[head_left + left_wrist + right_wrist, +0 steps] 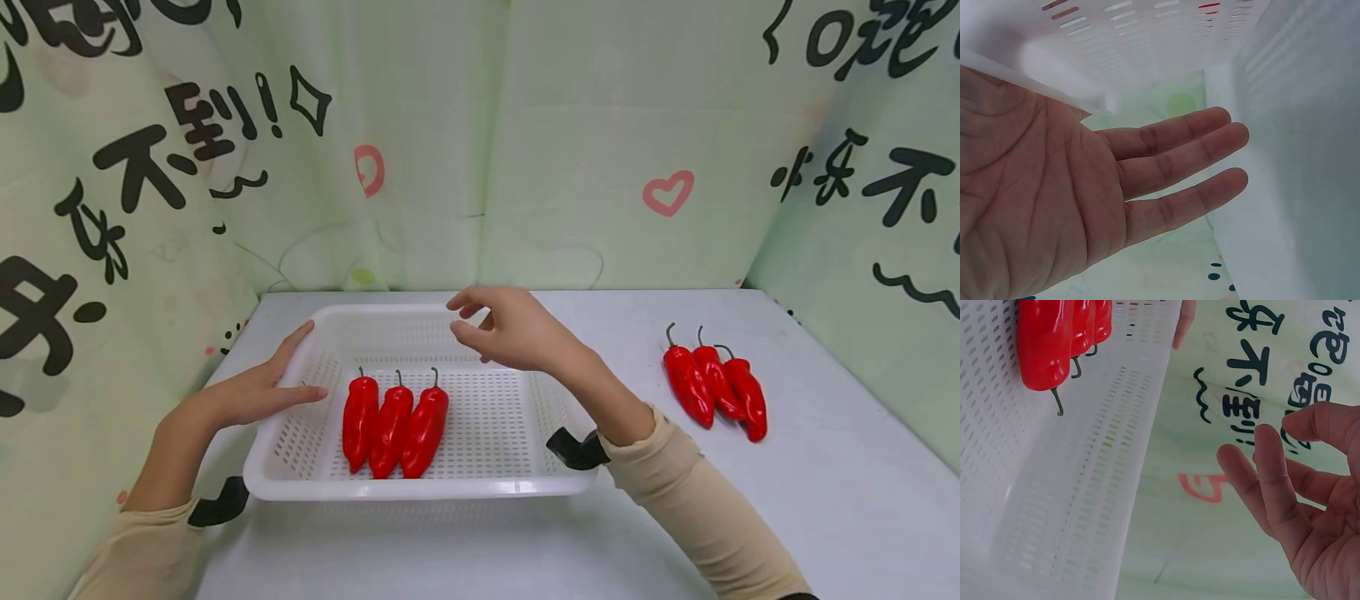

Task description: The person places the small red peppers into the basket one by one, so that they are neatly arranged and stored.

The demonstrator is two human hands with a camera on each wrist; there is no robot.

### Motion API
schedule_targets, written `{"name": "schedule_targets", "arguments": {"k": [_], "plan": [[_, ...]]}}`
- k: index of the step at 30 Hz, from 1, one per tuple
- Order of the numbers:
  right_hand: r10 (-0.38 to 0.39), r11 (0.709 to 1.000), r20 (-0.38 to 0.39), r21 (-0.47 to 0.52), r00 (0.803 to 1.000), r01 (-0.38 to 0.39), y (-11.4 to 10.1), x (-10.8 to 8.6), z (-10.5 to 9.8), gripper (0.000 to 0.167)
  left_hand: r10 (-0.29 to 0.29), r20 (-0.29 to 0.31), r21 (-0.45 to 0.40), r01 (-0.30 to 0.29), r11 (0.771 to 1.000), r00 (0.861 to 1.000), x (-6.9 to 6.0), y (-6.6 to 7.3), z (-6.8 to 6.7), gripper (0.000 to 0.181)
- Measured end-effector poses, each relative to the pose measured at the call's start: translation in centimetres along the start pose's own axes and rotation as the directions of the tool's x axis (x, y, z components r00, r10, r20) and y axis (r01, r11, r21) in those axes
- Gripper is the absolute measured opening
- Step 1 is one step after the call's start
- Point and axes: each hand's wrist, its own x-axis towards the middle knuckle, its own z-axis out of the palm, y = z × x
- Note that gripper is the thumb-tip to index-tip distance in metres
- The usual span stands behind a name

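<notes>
A white perforated plastic basket (495, 487) holds three red chili peppers (388, 429) side by side, stems toward the back. At its left rim is my left hand (258, 392), thumb over the rim and fingers outside the wall. In the left wrist view, three straight fingers (1191, 147) extend below the basket wall. My right hand (513, 329) hovers over the basket's back rim with loosely bent fingers, nothing between them. The right wrist view shows that hand (1310, 506) apart from the basket wall (1138, 487), its thumb and fingertips separated.
Three more red chili peppers (716, 387) lie close together on the white table (817, 467), right of the basket. A pale green curtain (570, 167) with black writing and hearts encloses the back and sides.
</notes>
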Motion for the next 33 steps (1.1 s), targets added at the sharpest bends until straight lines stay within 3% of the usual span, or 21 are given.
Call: {"name": "schedule_targets", "arguments": {"k": [13, 33], "plan": [[-0.064, 0.996, -0.099, -0.075, 0.993, 0.057, -0.5, -2.3, -1.7, 0.033, 0.006, 0.001, 0.009, -0.006, 1.000, 1.000, -0.2, 0.1, 0.0, 0.110], [0.004, 0.997, -0.165, -0.071, 0.986, -0.016, 1.9, -4.6, -3.8, 0.032, 0.016, 0.005, -0.003, -0.016, 1.000, 1.000, 0.0, -0.1, -0.1, 0.108]]}}
